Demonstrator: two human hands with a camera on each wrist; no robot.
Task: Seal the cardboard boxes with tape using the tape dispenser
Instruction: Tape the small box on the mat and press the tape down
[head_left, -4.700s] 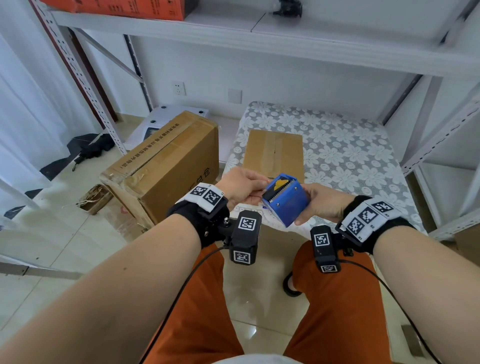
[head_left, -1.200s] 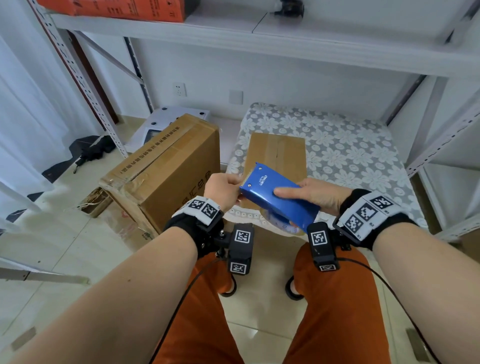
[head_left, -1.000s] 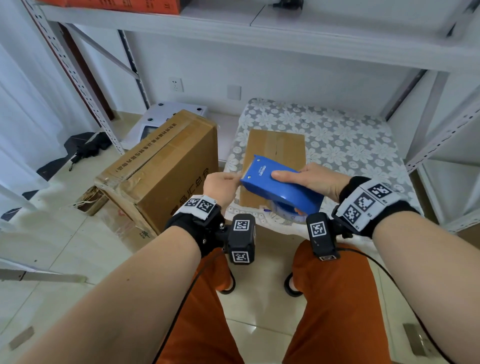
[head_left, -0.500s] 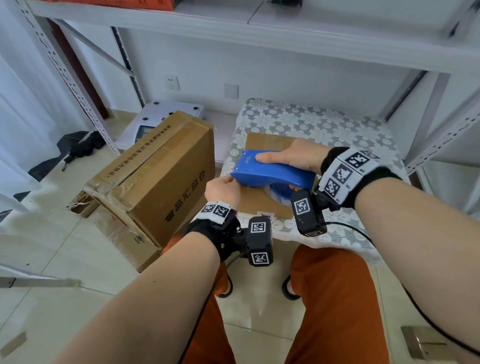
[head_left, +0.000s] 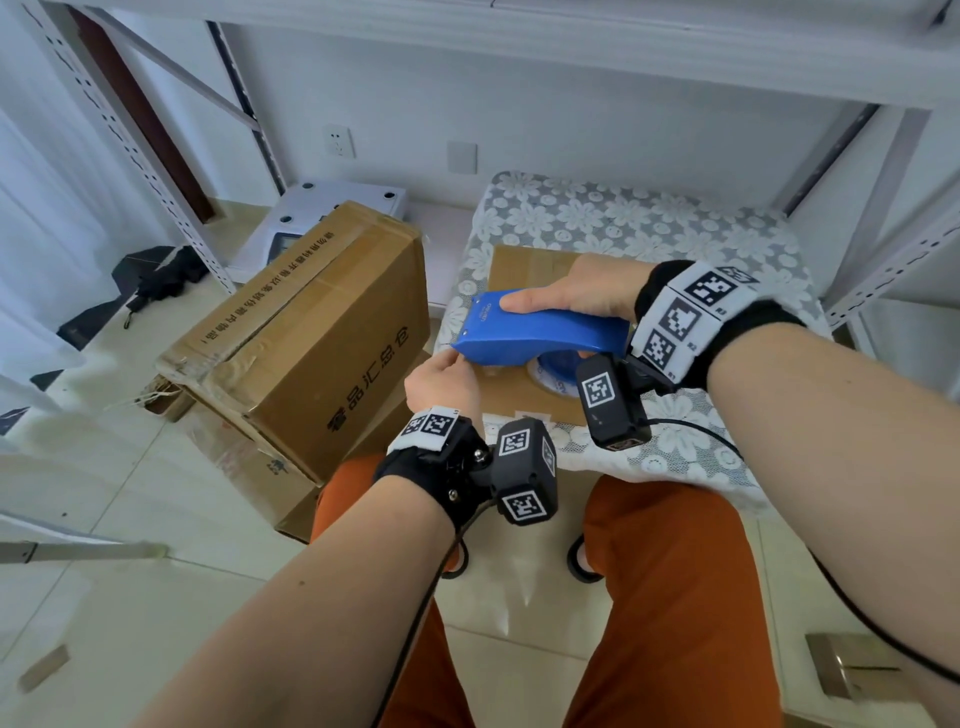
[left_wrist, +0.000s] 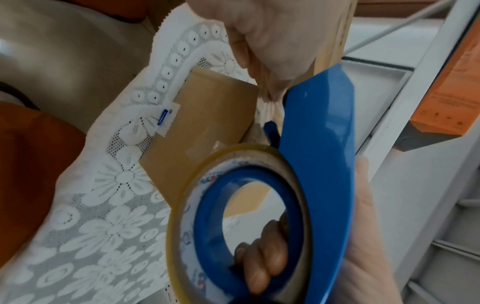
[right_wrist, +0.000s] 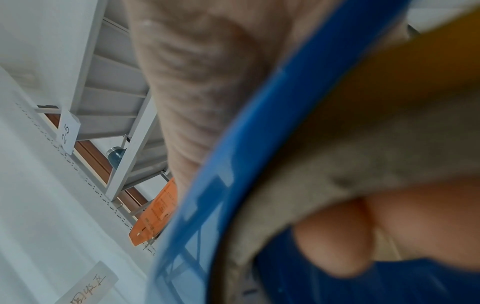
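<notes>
1. Lace-covered table (head_left: 623, 218) carried the small cardboard box (head_left: 524, 265) at twelve o'clock.
2. Right hand (head_left: 582, 293), curled round the blue tape dispenser (head_left: 540, 332), had lowered it over that box.
3. Left hand (head_left: 441, 379) pinched tape at its nose.

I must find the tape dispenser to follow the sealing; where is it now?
In the head view, the dispenser is at centre, gripped by the right hand just above the small box on the lace-covered table, its front end at the left hand.
</notes>
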